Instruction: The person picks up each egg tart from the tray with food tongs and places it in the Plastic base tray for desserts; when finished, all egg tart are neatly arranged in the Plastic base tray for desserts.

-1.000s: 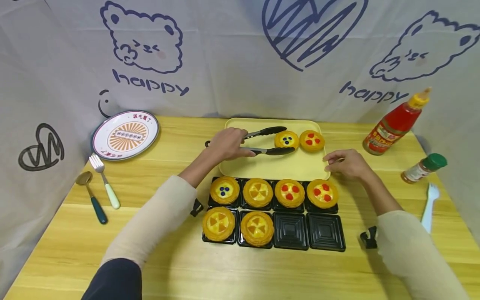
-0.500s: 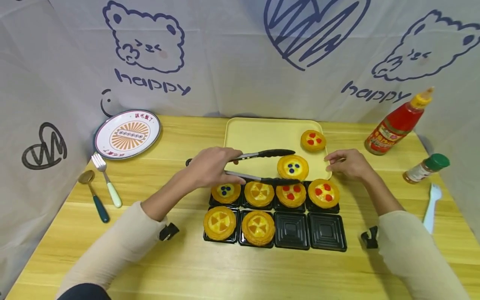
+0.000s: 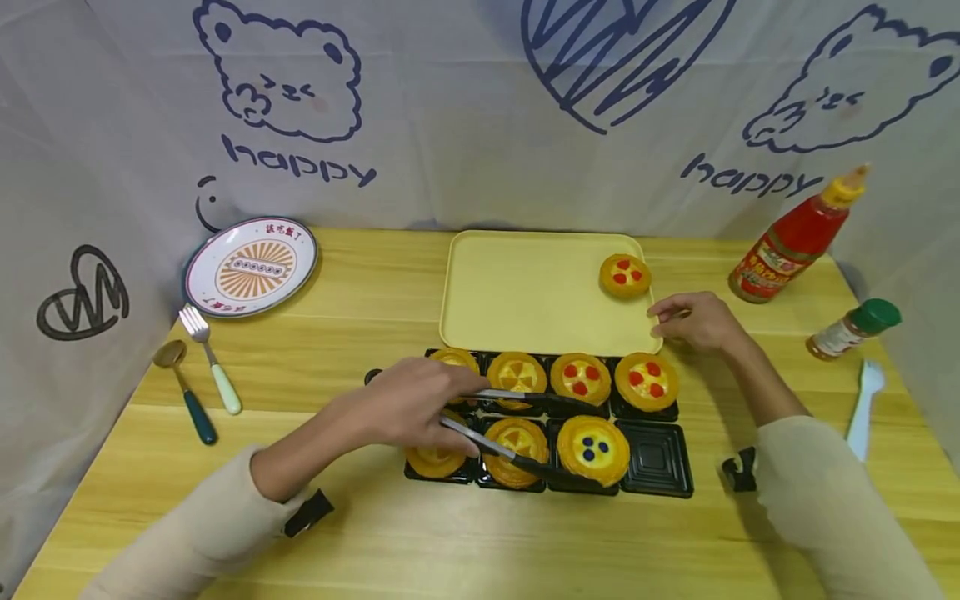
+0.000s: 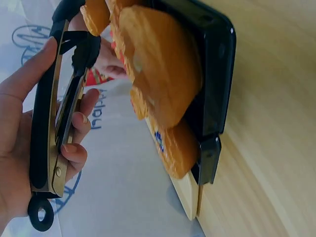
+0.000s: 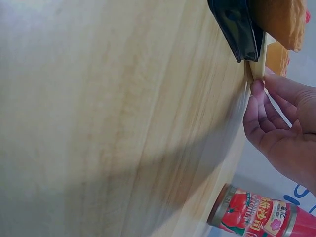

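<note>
My left hand (image 3: 412, 404) grips a pair of tongs (image 4: 44, 123) with black handles and black tips. Between the tips is an egg tart with blue berries (image 3: 594, 450), over the third black square holder in the front row. At the right end of that row lies another black holder (image 3: 654, 460). My right hand (image 3: 697, 321) pinches the right rim of a pale yellow tray (image 3: 540, 292), thumb above and fingers below in the right wrist view. One red-topped tart (image 3: 626, 276) sits on the tray. The left hand and tongs partly cover tarts on the left.
The back row of holders bears tarts, among them a red-topped one (image 3: 647, 382). A plate (image 3: 251, 268), fork (image 3: 210, 354) and spoon (image 3: 183, 387) lie left. On the right are a red sauce bottle (image 3: 795, 242), a green-capped jar (image 3: 855, 329) and a light blue utensil (image 3: 865, 408).
The left hand has carried the blue-berry tart in the tongs from the tray, over the back row, to the third front holder. The right hand has stayed at the tray's edge.
</note>
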A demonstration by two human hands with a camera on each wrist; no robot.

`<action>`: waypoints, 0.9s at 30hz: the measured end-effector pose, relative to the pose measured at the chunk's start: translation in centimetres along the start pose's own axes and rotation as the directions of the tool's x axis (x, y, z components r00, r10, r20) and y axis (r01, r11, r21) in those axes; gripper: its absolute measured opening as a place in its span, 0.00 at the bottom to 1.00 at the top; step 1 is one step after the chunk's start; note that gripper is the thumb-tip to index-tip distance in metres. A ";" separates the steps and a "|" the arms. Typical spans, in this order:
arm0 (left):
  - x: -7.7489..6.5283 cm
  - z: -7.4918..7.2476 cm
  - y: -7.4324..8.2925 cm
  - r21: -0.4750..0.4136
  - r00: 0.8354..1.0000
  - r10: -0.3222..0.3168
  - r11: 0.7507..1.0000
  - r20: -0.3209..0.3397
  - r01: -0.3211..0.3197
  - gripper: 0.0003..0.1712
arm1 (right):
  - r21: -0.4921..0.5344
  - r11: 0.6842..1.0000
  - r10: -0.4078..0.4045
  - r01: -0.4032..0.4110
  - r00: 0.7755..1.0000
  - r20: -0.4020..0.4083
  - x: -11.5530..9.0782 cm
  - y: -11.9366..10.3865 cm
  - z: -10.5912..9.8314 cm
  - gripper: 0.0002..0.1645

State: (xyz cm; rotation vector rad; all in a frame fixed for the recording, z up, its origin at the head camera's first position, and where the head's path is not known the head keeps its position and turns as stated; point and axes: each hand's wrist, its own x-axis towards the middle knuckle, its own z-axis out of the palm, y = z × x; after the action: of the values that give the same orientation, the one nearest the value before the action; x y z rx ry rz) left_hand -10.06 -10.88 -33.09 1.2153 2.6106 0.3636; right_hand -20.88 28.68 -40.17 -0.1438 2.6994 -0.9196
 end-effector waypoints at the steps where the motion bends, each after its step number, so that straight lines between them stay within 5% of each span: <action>1: 0.1 0.1 0.1 0.014 1.000 0.005 1.000 0.004 -0.005 0.41 | -0.002 1.000 -0.001 0.001 1.000 0.000 0.0 0.0 0.0 0.22; 14: 0.4 0.8 0.9 0.108 1.000 -0.012 0.994 0.024 0.010 0.39 | 0.007 1.000 0.017 -0.017 1.000 0.006 0.3 -0.7 0.0 0.22; 22: 0.2 -0.5 0.5 0.004 0.998 -0.066 0.998 0.023 0.066 0.47 | 0.003 1.000 -0.001 0.001 1.000 0.005 0.3 -0.7 0.1 0.22; 27: 2.3 -1.9 -1.1 -0.028 0.992 -0.118 0.993 -0.038 0.117 0.47 | 0.001 1.000 0.007 -0.007 1.000 0.005 0.1 -0.3 0.1 0.22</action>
State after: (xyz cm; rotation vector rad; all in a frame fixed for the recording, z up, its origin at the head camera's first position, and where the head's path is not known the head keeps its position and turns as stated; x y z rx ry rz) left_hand -12.88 -10.07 -31.90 1.0505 2.6867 0.4012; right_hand -20.94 28.40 -40.06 -0.1364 2.6930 -0.9167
